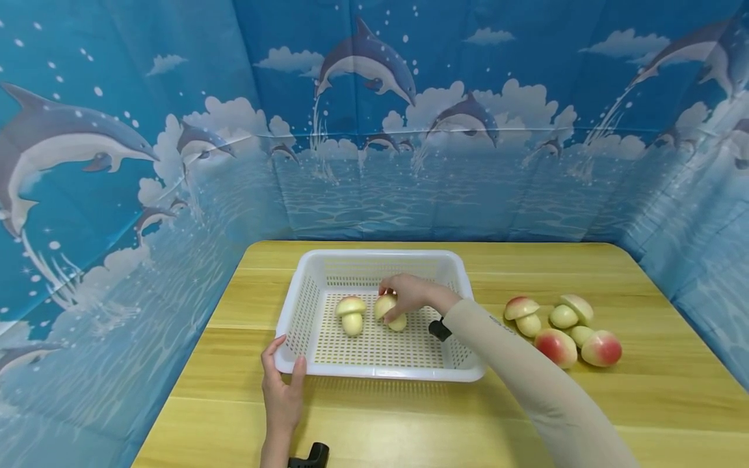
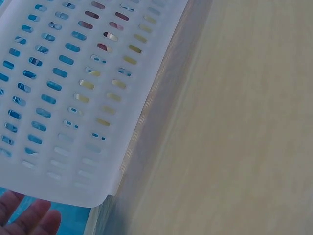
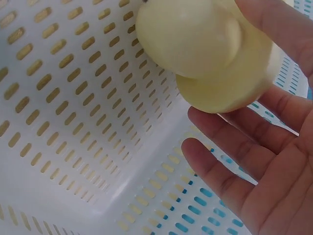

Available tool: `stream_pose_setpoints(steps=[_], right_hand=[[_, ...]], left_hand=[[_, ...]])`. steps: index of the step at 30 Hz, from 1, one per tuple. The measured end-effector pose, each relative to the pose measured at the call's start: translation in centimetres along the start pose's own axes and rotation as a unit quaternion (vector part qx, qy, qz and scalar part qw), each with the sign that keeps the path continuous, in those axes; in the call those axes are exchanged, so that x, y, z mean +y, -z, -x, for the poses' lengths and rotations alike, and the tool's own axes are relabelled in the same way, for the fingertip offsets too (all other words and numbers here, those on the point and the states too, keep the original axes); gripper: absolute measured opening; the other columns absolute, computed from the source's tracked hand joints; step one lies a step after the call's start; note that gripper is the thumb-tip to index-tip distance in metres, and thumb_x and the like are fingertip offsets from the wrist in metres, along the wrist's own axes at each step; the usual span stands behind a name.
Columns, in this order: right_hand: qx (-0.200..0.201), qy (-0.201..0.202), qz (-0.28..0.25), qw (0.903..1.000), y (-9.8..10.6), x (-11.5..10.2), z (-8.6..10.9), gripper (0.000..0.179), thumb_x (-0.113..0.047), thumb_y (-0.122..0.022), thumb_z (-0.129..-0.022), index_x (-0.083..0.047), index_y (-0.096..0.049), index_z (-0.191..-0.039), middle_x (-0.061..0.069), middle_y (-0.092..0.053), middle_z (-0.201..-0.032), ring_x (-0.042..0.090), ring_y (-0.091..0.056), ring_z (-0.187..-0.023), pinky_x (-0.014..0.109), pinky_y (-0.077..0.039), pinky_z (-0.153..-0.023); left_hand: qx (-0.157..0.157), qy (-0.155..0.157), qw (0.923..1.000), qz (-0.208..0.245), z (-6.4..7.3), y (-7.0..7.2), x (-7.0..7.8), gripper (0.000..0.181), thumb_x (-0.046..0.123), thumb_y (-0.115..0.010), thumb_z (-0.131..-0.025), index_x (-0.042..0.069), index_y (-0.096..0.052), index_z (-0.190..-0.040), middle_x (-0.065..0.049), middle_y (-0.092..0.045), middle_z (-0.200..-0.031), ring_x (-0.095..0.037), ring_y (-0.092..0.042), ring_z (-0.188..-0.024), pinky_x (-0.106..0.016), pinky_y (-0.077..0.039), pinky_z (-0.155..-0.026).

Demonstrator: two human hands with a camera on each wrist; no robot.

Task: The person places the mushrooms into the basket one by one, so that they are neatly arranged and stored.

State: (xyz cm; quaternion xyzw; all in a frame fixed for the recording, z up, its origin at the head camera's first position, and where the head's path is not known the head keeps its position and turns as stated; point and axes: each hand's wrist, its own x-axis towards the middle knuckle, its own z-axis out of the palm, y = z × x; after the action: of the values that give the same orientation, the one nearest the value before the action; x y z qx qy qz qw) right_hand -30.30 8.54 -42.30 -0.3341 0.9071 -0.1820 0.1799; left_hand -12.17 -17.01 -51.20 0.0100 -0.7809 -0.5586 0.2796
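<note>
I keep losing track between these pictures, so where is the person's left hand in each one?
Head: the left hand is low, left of centre, at the near left corner of the white basket.
Left wrist: only some fingers, bottom left corner.
Right wrist: not in it.
Shared landmark: the white basket.

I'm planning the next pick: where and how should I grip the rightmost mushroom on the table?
Grip the rightmost mushroom across its rounded cap, probably from above and slightly right. It lies tipped over, broad cap outward to the right, while its narrower stem points left, crowded close to the neighbouring mushroom.
</note>
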Motion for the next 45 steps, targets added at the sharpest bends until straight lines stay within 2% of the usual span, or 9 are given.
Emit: stream_pose_setpoints(steps=[7,18,22,31,39,45], right_hand=[[0.006,0.011,0.001,0.9999,0.2,0.0,0.3,0.047,-0.03,-0.082,-0.074,-0.009,-0.061,-0.111,0.002,-0.061,-0.101,0.017,-0.056,-0.092,0.034,-0.046,-0.079],[0.002,0.002,0.002,1.0,1.1,0.2,1.5,0.055,-0.035,-0.079,-0.077,-0.008,-0.059,-0.12,0.009,-0.059,-0.116,0.025,-0.057,-0.099,0.038,-0.046,-0.084],[0.002,0.004,-0.005,1.0,1.8,0.3,2.3,0.059,-0.035,-0.078,-0.078,-0.006,-0.057,-0.124,0.011,-0.057,-0.119,0.028,-0.056,-0.101,0.039,-0.046,-0.084],[0.025,0.003,-0.036,0.999,3.3,1.2,4.0,0.062,-0.035,-0.077,-0.078,-0.007,-0.055,-0.129,0.011,-0.055,-0.128,0.034,-0.053,-0.111,0.042,-0.046,-0.087],[0.065,0.013,-0.039,0.997,4.6,1.4,5.6,0.061,-0.034,-0.077,-0.079,-0.008,-0.055,-0.129,0.011,-0.055,-0.127,0.032,-0.054,-0.109,0.04,-0.047,-0.084],[0.082,-0.002,-0.044,0.9957,5.4,1.9,6.9,0.064,-0.037,-0.076,-0.079,-0.008,-0.054,-0.131,0.01,-0.055,-0.128,0.032,-0.053,-0.111,0.043,-0.047,-0.086]], left_hand=[[-0.002,0.002,1.0,0.009,0.0,0.0,0.1,0.051,0.014,-0.057,-0.091,0.011,-0.038,-0.138,-0.018,-0.051,-0.131,-0.034,-0.052,-0.113,-0.05,-0.045,-0.083],[0.0,-0.003,1.0,0.002,0.0,0.0,0.2,0.049,0.018,-0.056,-0.092,0.012,-0.038,-0.136,-0.017,-0.052,-0.128,-0.031,-0.053,-0.111,-0.049,-0.046,-0.082],[0.003,-0.007,1.0,0.002,0.0,0.1,0.4,0.049,0.014,-0.055,-0.091,0.009,-0.037,-0.137,-0.02,-0.052,-0.127,-0.035,-0.053,-0.11,-0.051,-0.045,-0.083],[-0.001,-0.001,1.0,-0.001,0.1,0.2,4.0,0.047,0.007,-0.053,-0.09,-0.004,-0.037,-0.133,-0.029,-0.05,-0.125,-0.043,-0.052,-0.11,-0.053,-0.044,-0.083],[0.004,0.012,0.9999,0.001,0.1,0.1,0.8,0.05,0.015,-0.056,-0.091,0.01,-0.037,-0.137,-0.02,-0.051,-0.129,-0.034,-0.053,-0.112,-0.05,-0.044,-0.084],[0.003,0.0,1.0,0.005,0.0,0.0,0.1,0.049,0.018,-0.057,-0.092,0.012,-0.038,-0.137,-0.017,-0.052,-0.128,-0.03,-0.053,-0.11,-0.049,-0.045,-0.081]])
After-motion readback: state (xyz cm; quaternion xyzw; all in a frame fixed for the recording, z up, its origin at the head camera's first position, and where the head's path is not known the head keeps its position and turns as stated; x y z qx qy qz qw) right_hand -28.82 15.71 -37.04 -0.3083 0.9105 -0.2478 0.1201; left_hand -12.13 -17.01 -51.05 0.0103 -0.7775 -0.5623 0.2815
